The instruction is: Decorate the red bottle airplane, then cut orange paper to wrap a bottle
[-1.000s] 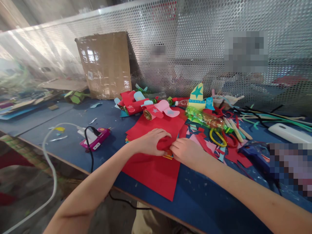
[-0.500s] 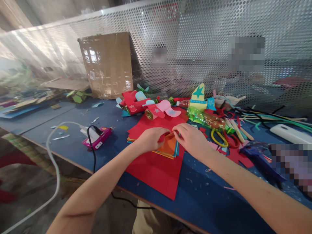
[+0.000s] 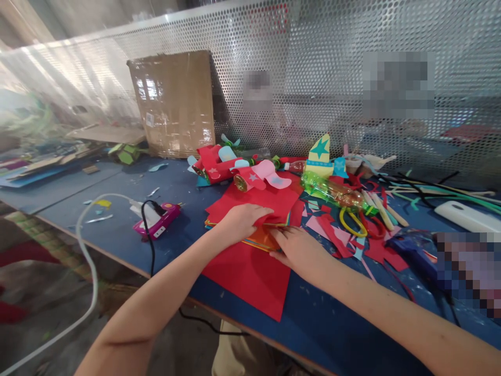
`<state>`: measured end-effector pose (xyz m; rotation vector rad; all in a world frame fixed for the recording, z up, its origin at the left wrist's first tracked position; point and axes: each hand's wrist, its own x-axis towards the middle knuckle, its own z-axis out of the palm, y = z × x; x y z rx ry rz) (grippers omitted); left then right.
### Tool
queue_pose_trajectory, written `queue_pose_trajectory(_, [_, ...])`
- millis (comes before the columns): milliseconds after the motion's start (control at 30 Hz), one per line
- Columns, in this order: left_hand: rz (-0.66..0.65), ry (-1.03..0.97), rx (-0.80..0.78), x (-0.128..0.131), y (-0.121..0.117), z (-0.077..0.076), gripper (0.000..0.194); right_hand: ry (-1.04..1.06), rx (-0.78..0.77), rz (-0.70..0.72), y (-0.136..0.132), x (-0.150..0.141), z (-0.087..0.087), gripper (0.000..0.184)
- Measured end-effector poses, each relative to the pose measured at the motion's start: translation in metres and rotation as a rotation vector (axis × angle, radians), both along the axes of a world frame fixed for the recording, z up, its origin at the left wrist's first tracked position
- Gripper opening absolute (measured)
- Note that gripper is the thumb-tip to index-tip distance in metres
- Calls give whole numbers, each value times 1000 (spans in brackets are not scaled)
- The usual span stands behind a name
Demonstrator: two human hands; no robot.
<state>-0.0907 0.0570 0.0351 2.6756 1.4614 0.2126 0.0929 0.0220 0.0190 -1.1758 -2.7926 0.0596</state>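
Note:
My left hand [image 3: 246,220] is closed on the near edge of the red paper [image 3: 264,206], at the top of a stack of coloured sheets. The edge is raised a little over the orange paper [image 3: 260,237] below. My right hand [image 3: 299,249] lies at the right side of the stack with its fingers apart, touching the orange paper; some fingertips are hidden under the red edge. A larger red sheet [image 3: 254,284] lies flat beneath, sticking out towards the table's front edge.
Behind the stack lie red paper-wrapped bottles [image 3: 223,168] and a green plastic bottle [image 3: 332,190]. Scissors [image 3: 354,222], paper scraps [image 3: 332,232] and a blue glue gun [image 3: 418,256] are on the right. A purple power strip [image 3: 160,222] with cables sits left. A cardboard box [image 3: 174,104] stands behind.
My right hand has left the raised edge and moved down and slightly right onto the orange paper, its fingers spreading. The red sheets' right part has come down. My left hand has barely moved.

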Motion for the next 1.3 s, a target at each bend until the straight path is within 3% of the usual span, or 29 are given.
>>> queue_pose_trajectory(200, [116,53,55,-1,-3,13,62,-26,-8,-12,-3,0,9,41])
queue_pose_trajectory(400, [137,93,61,1,-4,14,60,-51,6,42,-2,3,10,16])
queue_pose_trajectory(600, [160,83,87,-2,-1,12,63,-41,74,80,-5,4,2,19])
queue_pose_trajectory(733, [172,67,92,-4,-1,13,66,55,103,-11,-6,5,4,16])
queue_pose_trajectory(900, [151,47,54,-4,-2,16,66,392,1,-133,-7,8,14,13])
queue_pose_trajectory(967, [128,41,37,-6,-1,16,64,424,77,-54,-11,10,16,15])
queue_pose_trajectory(1100, [109,-9,-10,-9,2,15,66,321,377,274,-27,15,17,23])
queue_pose_trajectory(1167, [108,-52,-27,-10,3,14,68,300,511,373,-39,19,19,24])
queue_pose_trajectory(1300, [102,-74,-26,-11,5,12,65,380,574,402,-69,32,26,23])
